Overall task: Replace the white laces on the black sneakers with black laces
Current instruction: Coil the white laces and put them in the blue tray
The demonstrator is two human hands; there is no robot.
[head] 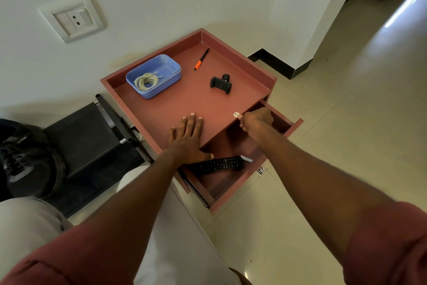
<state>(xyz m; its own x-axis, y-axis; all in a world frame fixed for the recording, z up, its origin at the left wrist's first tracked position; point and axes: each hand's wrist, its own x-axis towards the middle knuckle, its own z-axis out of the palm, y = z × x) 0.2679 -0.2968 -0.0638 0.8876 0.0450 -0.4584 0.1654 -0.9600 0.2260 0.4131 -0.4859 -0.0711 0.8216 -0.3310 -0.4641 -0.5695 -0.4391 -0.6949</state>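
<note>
A coil of white laces lies in a blue tub on the red-brown bedside table. A black sneaker sits on a dark seat at the far left. My left hand rests flat on the table top near its front edge, with the thumb over the edge. My right hand reaches into the far end of the open drawer, beside a small white disc. Its fingers curl downward, and whatever they touch is hidden. No black laces are visible.
A black remote and a white marker lie in the drawer. An orange-and-black pen and a black phone clamp lie on the table top. A wall with a socket stands behind it, and tiled floor lies to the right.
</note>
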